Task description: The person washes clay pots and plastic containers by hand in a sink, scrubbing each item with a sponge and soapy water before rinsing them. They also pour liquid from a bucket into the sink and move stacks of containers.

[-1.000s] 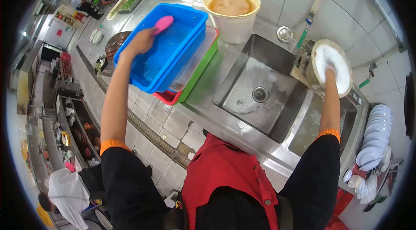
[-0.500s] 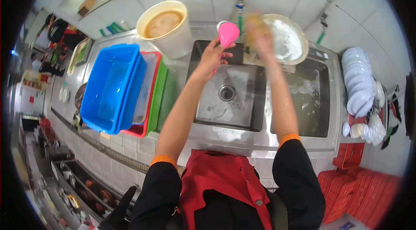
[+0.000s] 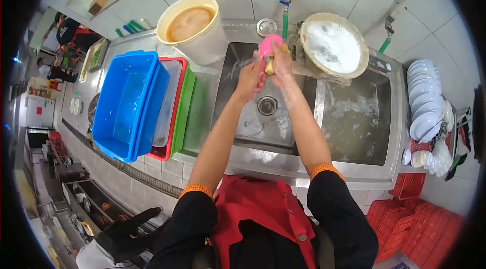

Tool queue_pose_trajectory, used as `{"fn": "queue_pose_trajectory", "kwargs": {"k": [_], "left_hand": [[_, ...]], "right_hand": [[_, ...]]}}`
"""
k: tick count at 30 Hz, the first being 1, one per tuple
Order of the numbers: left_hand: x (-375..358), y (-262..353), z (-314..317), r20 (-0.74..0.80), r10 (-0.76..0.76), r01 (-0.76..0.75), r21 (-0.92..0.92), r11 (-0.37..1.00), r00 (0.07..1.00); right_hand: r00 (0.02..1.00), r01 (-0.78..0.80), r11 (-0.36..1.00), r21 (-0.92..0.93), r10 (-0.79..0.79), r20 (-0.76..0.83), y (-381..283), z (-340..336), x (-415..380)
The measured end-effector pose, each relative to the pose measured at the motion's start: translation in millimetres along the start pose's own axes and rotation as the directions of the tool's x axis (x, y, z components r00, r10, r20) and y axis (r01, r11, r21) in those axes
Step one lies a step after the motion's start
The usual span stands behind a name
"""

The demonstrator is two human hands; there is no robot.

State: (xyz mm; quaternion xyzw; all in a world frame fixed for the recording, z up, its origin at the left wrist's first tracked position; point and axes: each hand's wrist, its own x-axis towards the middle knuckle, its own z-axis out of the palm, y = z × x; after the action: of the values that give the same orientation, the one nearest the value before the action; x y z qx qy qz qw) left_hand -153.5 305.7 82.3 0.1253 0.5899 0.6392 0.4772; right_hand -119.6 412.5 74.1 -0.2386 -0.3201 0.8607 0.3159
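Over the left sink basin (image 3: 248, 129), my left hand (image 3: 249, 80) is closed round the handle of a pink plastic spoon (image 3: 268, 45). The spoon's wide rounded head points up and away from me. My right hand (image 3: 283, 66), wet with suds, presses a yellow sponge (image 3: 270, 68) against the spoon just below its head. Fingers of both hands cover part of the handle and most of the sponge. Behind my right hand, a round tub of white suds (image 3: 335, 46) sits at the back of the sink.
Cloudy water fills the right basin (image 3: 354, 122). At left stand stacked blue (image 3: 121, 107), red and green tubs, and a bucket of brownish liquid (image 3: 202, 43). White bowls (image 3: 425, 99) are stacked at right above red crates (image 3: 392, 223). A green-ended tap (image 3: 285, 23) hangs behind.
My right hand has moved left from the suds tub with the sponge, which now meets the spoon. My left hand still holds the spoon, slightly lower.
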Motion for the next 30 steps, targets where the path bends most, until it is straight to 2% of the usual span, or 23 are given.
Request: {"fn": "queue_pose_trajectory", "kwargs": {"k": [2, 3, 4, 5, 6, 8, 9, 11, 12, 13, 14, 15, 16, 19, 20, 21, 22, 24, 25, 26, 28, 29, 30], "left_hand": [[5, -15, -5, -0.043, -0.009, 0.012, 0.081, 0.997, 0.999], [9, -23, -5, -0.078, -0.006, 0.019, 0.163, 0.986, 0.997], [7, -33, -3, -0.08, -0.011, 0.024, 0.156, 0.987, 0.997], [6, -44, -1, -0.131, 0.068, -0.037, 0.226, 0.973, 0.989], [6, -53, 1, -0.176, 0.152, -0.094, 0.301, 0.949, 0.973], [1, -57, 6, -0.198, 0.191, -0.128, 0.293, 0.947, 0.961], [1, -61, 7, -0.24, 0.212, -0.126, 0.328, 0.936, 0.947], [12, -81, 0, -0.29, 0.225, -0.116, 0.351, 0.929, 0.93], [31, -94, -11, -0.311, 0.339, -0.196, 0.411, 0.89, 0.888], [38, -105, -17, -0.325, 0.444, -0.264, 0.471, 0.842, 0.835], [20, -95, -10, -0.33, 0.437, -0.259, 0.463, 0.847, 0.837], [2, -84, -3, -0.252, 0.239, -0.204, 0.156, 0.966, 0.938], [-21, -67, 7, -0.107, 0.064, -0.081, -0.154, 0.985, 0.992], [-40, -58, 23, -0.196, 0.082, -0.138, -0.292, 0.947, 0.977], [-35, -60, 21, -0.218, 0.073, -0.152, -0.375, 0.914, 0.973], [-19, -77, -1, -0.112, -0.027, -0.036, -0.527, 0.849, 0.993], [-13, -79, -12, -0.112, -0.026, -0.038, -0.534, 0.844, 0.993], [-6, -87, -30, -0.257, 0.019, -0.146, -0.486, 0.862, 0.966], [7, -103, -45, -0.358, -0.027, -0.184, -0.541, 0.821, 0.933], [7, -109, -48, -0.361, -0.028, -0.186, -0.543, 0.819, 0.932], [10, -117, -50, -0.507, 0.08, -0.363, -0.489, 0.793, 0.858], [8, -123, -49, -0.509, 0.075, -0.364, -0.495, 0.789, 0.857], [0, -134, -48, -0.477, 0.0, -0.243, -0.447, 0.861, 0.879]], "right_hand": [[0.993, 0.07, 0.972, -0.225, -0.089, -0.076, 9, -4, -12], [0.993, 0.068, 0.971, -0.229, -0.087, -0.075, 8, -6, -13], [0.978, 0.112, 0.765, -0.634, -0.196, -0.064, 8, -14, -14], [0.957, 0.121, 0.399, -0.909, -0.289, 0.0, 8, -20, -14], [0.957, 0.122, 0.394, -0.911, -0.289, 0.003, 15, -26, -12], [0.874, 0.214, 0.097, -0.972, -0.463, 0.146, 36, -42, -10], [0.874, 0.217, 0.093, -0.972, -0.461, 0.151, 41, -45, -10], [0.958, 0.135, 0.236, -0.962, -0.28, 0.066, 48, -47, -25], [0.959, 0.134, 0.231, -0.964, -0.274, 0.068, 56, -44, -31], [0.955, 0.214, 0.497, -0.841, -0.286, 0.074, 67, -40, -38], [0.951, 0.277, 0.715, -0.642, -0.301, 0.075, 71, -39, -44], [0.951, 0.275, 0.711, -0.648, -0.299, 0.076, 68, -40, -44], [0.975, 0.195, 0.708, -0.679, -0.214, 0.057, 60, -36, -44], [0.998, -0.063, 0.668, -0.742, 0.056, -0.034, 50, -23, -53], [0.997, -0.069, 0.664, -0.744, 0.062, -0.037, 55, -23, -58], [0.998, -0.032, 0.551, -0.834, 0.069, 0.007, 61, -23, -62], [0.995, 0.01, 0.426, -0.905, 0.082, 0.049, 68, -22, -69], [1.0, 0.021, 0.385, -0.923, -0.006, 0.02, 75, -21, -102], [0.988, 0.151, 0.342, -0.928, -0.09, 0.127, 91, -35, -104], [0.958, 0.275, 0.291, -0.916, -0.167, 0.234, 96, -37, -111], [0.972, 0.213, 0.319, -0.923, -0.167, 0.167, 95, -38, -133], [0.982, 0.147, 0.345, -0.927, -0.162, 0.096, 91, -36, -140], [0.984, 0.141, 0.339, -0.93, -0.148, 0.096, 93, -45, -138]]}}
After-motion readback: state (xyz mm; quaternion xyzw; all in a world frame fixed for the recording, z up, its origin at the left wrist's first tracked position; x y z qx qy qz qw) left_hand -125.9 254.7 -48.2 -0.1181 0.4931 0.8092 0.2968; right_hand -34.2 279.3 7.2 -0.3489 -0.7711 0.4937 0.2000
